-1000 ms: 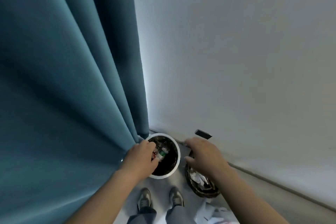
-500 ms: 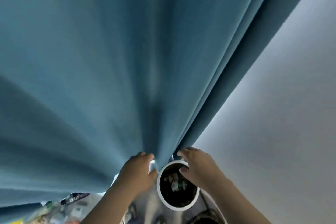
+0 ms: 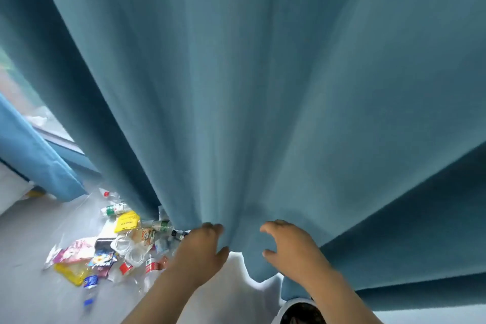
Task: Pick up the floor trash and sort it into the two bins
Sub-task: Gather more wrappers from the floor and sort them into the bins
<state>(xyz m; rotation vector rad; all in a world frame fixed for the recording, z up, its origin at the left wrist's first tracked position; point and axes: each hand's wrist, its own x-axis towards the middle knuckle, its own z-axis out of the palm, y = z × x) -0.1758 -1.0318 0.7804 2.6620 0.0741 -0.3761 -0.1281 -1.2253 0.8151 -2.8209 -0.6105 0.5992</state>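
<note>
Hovering by curtain (image 3: 263, 113): R hand (image 3: 292, 250) grip loose, empty; L hand (image 3: 200, 252) grip unclear.

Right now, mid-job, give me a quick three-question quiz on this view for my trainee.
1. True or false: the trash pile lies on the floor to the left of the left hand.
2. What fills most of the view? A) a blue curtain B) a wooden door C) a shelf
3. Fill in: the right hand holds ____.
Key: 1 true; 2 A; 3 nothing.
</note>
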